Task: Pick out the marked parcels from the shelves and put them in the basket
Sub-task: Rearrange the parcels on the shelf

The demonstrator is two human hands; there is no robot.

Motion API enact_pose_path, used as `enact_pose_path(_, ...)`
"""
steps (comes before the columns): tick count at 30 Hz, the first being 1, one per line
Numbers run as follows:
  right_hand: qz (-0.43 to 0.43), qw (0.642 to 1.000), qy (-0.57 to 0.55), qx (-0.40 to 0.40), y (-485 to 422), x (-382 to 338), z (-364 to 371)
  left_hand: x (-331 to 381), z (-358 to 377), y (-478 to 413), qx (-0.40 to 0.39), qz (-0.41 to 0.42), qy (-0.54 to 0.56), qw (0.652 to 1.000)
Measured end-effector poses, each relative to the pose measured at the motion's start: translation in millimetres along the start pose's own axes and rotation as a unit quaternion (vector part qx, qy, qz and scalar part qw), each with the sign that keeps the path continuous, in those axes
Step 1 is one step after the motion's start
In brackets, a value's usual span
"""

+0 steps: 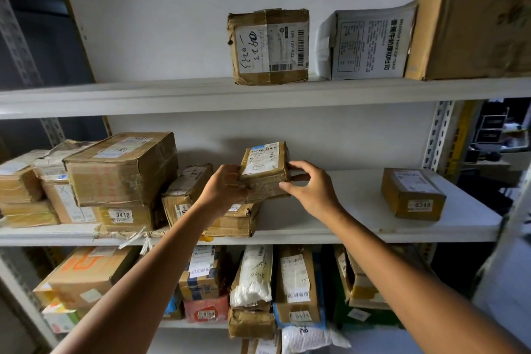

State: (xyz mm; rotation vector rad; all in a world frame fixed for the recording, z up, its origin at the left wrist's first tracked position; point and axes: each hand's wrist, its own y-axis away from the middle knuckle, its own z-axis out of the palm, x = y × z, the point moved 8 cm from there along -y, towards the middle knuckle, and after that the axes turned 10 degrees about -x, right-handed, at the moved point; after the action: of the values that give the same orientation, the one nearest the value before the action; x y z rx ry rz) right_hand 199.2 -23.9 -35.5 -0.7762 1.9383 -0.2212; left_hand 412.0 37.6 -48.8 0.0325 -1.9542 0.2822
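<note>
A small brown cardboard parcel (265,171) with a white shipping label on top sits tilted on other boxes on the middle shelf (330,227). My left hand (225,190) grips its left front corner. My right hand (311,191) is at its right side, fingers spread, thumb and fingertips touching the box's edge. Under it lies a flatter brown parcel (230,221). No basket is in view.
The middle shelf holds stacked brown boxes at left, one labelled 0410 (123,215), and a lone box labelled 0346 (413,194) at right. The upper shelf carries a taped box (268,46), a white toast carton (370,44) and a big brown box (471,31). The lower shelf is packed with parcels.
</note>
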Motion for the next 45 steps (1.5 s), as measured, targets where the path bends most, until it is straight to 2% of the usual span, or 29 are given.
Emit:
enact_pose_path(8,0.044,0.999,0.001,0.026,8.7,47.2,-59.4,20.7,66.2,-34.6,-0.024,0.05,-0.004,0.998)
enact_pose_path(17,0.1,0.993,0.025,0.055,33.3,122.1,-173.9,52.5,207.4,-89.0,-0.099,0.087,-0.005,0.991)
enact_pose_path(27,0.157,0.984,0.035,0.072,45.5,198.7,-275.0,76.5,334.4,-135.2,-0.125,0.097,-0.003,0.987)
enact_pose_path(34,0.168,0.982,0.034,0.081,42.1,239.3,-298.9,75.5,374.4,-155.4,-0.116,0.093,-0.013,0.989)
enact_pose_path(45,0.181,0.982,0.021,0.057,35.3,250.9,-302.8,73.1,378.2,-165.8,-0.126,0.067,-0.049,0.989)
